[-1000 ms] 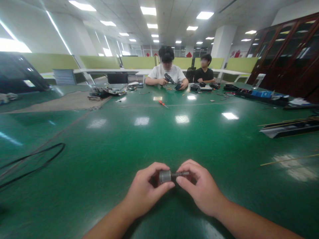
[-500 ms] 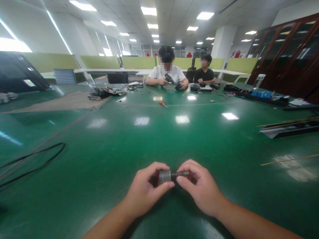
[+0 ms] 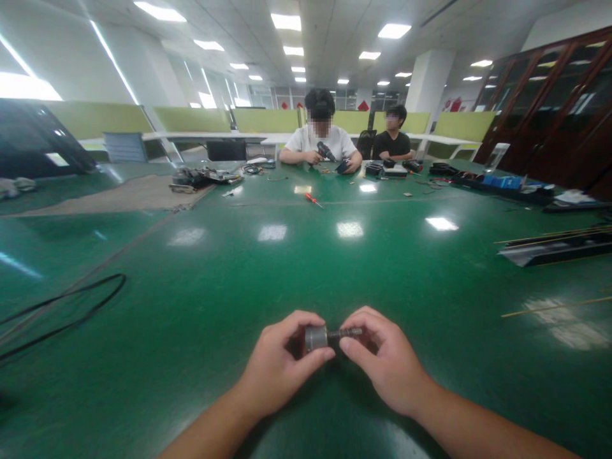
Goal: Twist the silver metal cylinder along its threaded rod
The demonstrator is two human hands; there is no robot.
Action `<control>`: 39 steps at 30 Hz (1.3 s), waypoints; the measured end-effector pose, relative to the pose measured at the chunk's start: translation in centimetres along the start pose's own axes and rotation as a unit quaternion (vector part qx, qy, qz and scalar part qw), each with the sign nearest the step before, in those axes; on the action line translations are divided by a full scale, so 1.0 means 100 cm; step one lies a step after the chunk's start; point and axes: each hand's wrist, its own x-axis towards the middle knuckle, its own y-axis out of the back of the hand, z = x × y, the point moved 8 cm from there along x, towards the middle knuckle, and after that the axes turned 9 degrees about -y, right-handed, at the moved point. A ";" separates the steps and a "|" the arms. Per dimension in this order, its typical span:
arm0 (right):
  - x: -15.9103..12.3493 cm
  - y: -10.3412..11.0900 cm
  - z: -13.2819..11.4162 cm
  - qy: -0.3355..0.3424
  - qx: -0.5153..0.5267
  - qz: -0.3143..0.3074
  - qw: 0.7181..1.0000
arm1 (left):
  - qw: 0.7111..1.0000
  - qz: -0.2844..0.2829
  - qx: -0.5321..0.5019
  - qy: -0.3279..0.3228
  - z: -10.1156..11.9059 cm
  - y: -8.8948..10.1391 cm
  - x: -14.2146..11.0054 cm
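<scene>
Between my hands is a small metal part: a grey cylinder (image 3: 316,338) with a thinner, ridged dark shaft (image 3: 348,333) pointing right. Its exact kind I cannot make out. My left hand (image 3: 281,357) is closed around the cylinder, thumb in front and fingers behind. On the shaft, my right hand (image 3: 381,357) pinches with thumb and fingertips. The part lies roughly level, just above the green tabletop (image 3: 229,274). My fingers hide the cylinder's left end and some of the shaft.
An orange screwdriver (image 3: 312,199) lies farther back. Across the table a person in a white shirt (image 3: 342,143) holds a power drill (image 3: 326,151); another person (image 3: 393,143) sits alongside. A black cable (image 3: 90,312) loops at left. Thin yellow rods (image 3: 549,308) lie at right.
</scene>
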 end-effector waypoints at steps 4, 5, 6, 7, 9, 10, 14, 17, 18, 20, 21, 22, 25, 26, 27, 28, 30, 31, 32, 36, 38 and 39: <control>0.000 0.000 0.000 -0.002 0.001 0.001 1.000 | 1.000 0.000 -0.006 0.005 0.000 0.000 0.000; 0.000 0.000 0.000 -0.002 0.002 0.000 1.000 | 1.000 0.000 -0.006 0.004 0.000 0.000 0.000; 0.000 0.000 0.000 -0.002 0.003 -0.001 1.000 | 1.000 0.001 -0.007 0.003 0.001 0.000 0.000; 0.000 0.000 0.000 -0.003 0.003 -0.001 1.000 | 1.000 0.001 -0.006 0.003 0.001 0.000 0.000; 0.000 0.000 0.000 -0.004 0.002 0.000 1.000 | 1.000 0.000 -0.005 0.002 0.001 0.000 0.000; 0.001 0.000 0.000 -0.004 0.001 0.001 1.000 | 1.000 -0.001 -0.005 0.001 0.001 0.000 0.000; 0.000 0.001 -0.002 -0.003 -0.001 0.004 1.000 | 1.000 0.001 -0.008 -0.002 -0.001 0.000 0.000; -0.001 0.001 -0.001 -0.003 -0.002 0.004 1.000 | 1.000 0.000 -0.009 0.002 -0.002 -0.001 0.001; -0.001 0.001 -0.001 -0.003 -0.001 0.004 1.000 | 1.000 -0.001 -0.008 0.003 -0.002 -0.001 0.001; -0.001 0.001 0.000 -0.003 0.001 0.002 1.000 | 1.000 -0.001 -0.008 0.003 -0.001 0.000 0.001; -0.001 0.001 0.000 -0.003 0.002 0.001 1.000 | 1.000 -0.001 -0.009 0.003 -0.001 0.000 0.001; -0.001 0.001 0.000 -0.002 0.003 0.000 1.000 | 1.000 0.000 -0.009 0.004 -0.001 0.000 0.000; 0.000 0.001 -0.001 -0.001 0.005 0.002 1.000 | 1.000 0.004 -0.009 0.005 -0.001 0.001 0.000; 0.000 0.001 -0.001 -0.001 0.004 0.003 1.000 | 1.000 0.005 -0.009 0.005 -0.001 0.001 0.000; 0.001 0.001 -0.001 -0.002 0.003 0.004 1.000 | 1.000 0.005 -0.008 0.003 -0.001 0.001 0.000; 0.001 0.001 -0.001 -0.003 0.002 0.005 1.000 | 1.000 0.006 -0.008 0.002 -0.001 0.001 0.001; 0.001 0.002 -0.001 -0.003 -0.001 0.006 1.000 | 1.000 0.007 -0.007 0.000 -0.001 0.001 0.001; 0.001 0.002 -0.001 -0.003 -0.002 0.007 1.000 | 1.000 0.009 -0.008 -0.001 0.000 0.001 0.001; 0.001 0.002 0.000 -0.003 -0.002 0.007 1.000 | 1.000 0.010 -0.010 -0.001 0.000 0.002 0.001; 0.000 0.001 0.002 -0.009 0.007 0.006 1.000 | 1.000 0.015 -0.016 0.000 0.000 0.002 0.001; -0.001 0.000 0.003 -0.011 0.009 0.006 1.000 | 1.000 0.017 -0.013 -0.001 0.000 0.003 0.001; -0.001 0.000 0.003 -0.012 0.008 0.006 1.000 | 1.000 0.019 -0.012 -0.001 0.000 0.003 0.001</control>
